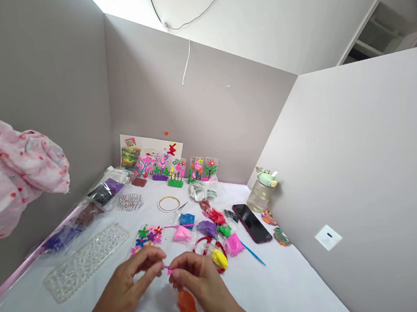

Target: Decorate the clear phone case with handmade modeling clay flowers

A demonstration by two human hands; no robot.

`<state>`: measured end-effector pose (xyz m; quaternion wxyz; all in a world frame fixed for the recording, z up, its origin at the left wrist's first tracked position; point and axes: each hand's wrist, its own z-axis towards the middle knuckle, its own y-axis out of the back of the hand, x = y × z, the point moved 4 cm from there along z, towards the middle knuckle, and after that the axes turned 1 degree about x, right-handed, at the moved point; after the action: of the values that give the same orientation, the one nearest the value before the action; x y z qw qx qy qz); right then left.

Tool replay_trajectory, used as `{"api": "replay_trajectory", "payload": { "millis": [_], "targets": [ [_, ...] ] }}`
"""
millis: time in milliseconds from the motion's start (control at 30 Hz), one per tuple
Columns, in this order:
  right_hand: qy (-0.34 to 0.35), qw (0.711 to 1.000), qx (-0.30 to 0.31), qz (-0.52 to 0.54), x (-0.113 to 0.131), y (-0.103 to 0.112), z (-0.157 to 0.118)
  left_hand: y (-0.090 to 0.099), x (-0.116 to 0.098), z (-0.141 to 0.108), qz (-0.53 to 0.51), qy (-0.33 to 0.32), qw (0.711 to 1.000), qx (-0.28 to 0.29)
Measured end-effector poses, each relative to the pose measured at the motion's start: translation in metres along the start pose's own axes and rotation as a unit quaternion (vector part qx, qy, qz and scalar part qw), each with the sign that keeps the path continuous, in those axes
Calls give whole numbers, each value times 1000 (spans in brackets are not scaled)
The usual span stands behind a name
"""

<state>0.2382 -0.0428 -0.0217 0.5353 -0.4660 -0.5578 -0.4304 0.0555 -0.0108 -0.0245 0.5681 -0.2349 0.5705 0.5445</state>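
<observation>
My left hand (131, 284) and my right hand (201, 277) are close together above the near middle of the table, both with fingers pinched. A small bright pink piece of modelling clay (167, 268) stretches between their fingertips, mostly covered by the fingers. Under my right hand lies an orange bag of clay (188, 309). Just beyond my hands is a sheet of colourful flower shapes (149, 237). Yellow clay (219, 259) in a clear wrapper rests against red-handled scissors (200, 244), partly hidden behind my right hand.
Wrapped clay packs, such as purple (206, 228) and pink (234, 244), cluster right of centre, near a blue tool (254, 255), a phone (252, 223) and a bottle (261, 192). A clear textured tray (86, 261) lies left. Decorated flower panels (177, 173) stand at the back.
</observation>
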Motion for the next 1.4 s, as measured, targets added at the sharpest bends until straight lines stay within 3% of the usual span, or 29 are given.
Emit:
{"api": "replay_trajectory", "payload": {
  "millis": [100, 233, 333, 433, 867, 1000, 1067, 1200, 1300, 1400],
  "targets": [
    [-35, 993, -3, 108, -3, 1, 5, -11, 11, -11, 18, -12, 1000, -5],
    [-57, 990, 0, 131, -10, -4, 5, -12, 7, -12, 59, -77, 995, 3],
    [-63, 991, 5, 118, -14, -6, 5, -12, 0, -12, 64, -111, 992, 19],
    [-71, 993, 4, 96, -16, -8, 5, -12, -3, -14, 53, -106, 993, 5],
    [-78, 994, 9, 82, -14, -9, 5, -11, 2, -12, 60, -152, 986, 17],
    [-64, 998, 1, 26, -13, -7, 5, -10, 2, -15, 63, -154, 986, 6],
    [-25, 998, -35, -43, -5, 3, 6, -8, 2, -15, 74, -153, 985, -2],
    [32, 964, -127, -233, 22, 34, 3, -3, 2, -14, 80, -88, 992, -43],
    [10, 912, -76, -402, 36, 43, -4, -4, 3, -13, 62, -29, 997, -22],
    [-11, 838, -7, -545, 35, 38, -11, -8, 3, -13, 68, -36, 996, 41]
  ]
}}
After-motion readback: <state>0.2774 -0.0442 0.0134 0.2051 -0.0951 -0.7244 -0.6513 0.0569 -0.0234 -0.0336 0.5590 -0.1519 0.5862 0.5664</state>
